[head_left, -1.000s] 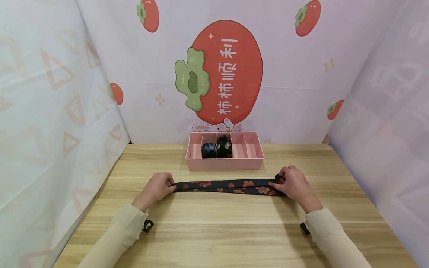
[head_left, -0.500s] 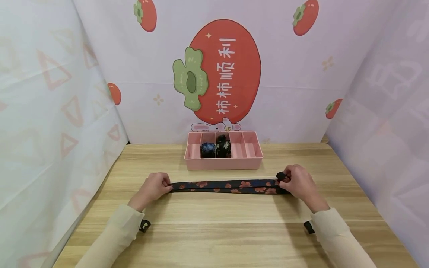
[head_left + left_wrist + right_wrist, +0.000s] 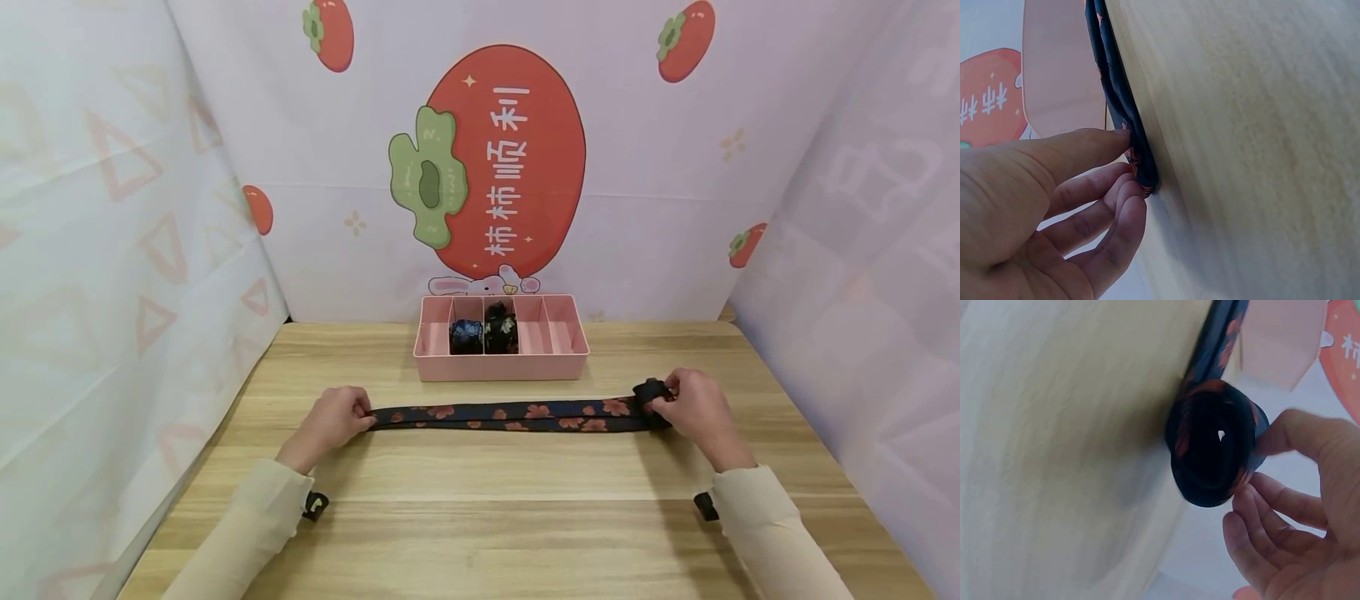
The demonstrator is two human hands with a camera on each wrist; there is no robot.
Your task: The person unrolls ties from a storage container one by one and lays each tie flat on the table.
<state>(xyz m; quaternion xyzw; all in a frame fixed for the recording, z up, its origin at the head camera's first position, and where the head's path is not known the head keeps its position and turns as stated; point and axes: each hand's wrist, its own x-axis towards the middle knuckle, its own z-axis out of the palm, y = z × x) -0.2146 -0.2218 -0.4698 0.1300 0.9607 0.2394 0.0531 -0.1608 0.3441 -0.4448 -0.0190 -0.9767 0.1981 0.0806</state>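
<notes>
A dark blue necktie (image 3: 502, 417) with orange flowers lies stretched sideways across the table, its layers doubled lengthwise. My left hand (image 3: 333, 421) pinches the narrow left end between thumb and fingers, just off the wood. At the other end the tie is wound into a loose coil (image 3: 1210, 447) with an open hollow middle. My right hand (image 3: 697, 412) grips this coil by its side, thumb against the outer layer. In the left wrist view the left hand's thumb (image 3: 1100, 140) presses on the tie's end.
Behind the tie stands a pink divided box (image 3: 502, 368) against the printed backdrop. Two of its compartments hold dark rolls, a bluish roll (image 3: 467, 337) and a black flowered roll (image 3: 501, 333). Cloth walls flank the wooden table (image 3: 487, 533).
My hands have moved apart, the left one leftward and the right one rightward. The flat stretch between them has grown longer, and the coil at the right shows more plainly.
</notes>
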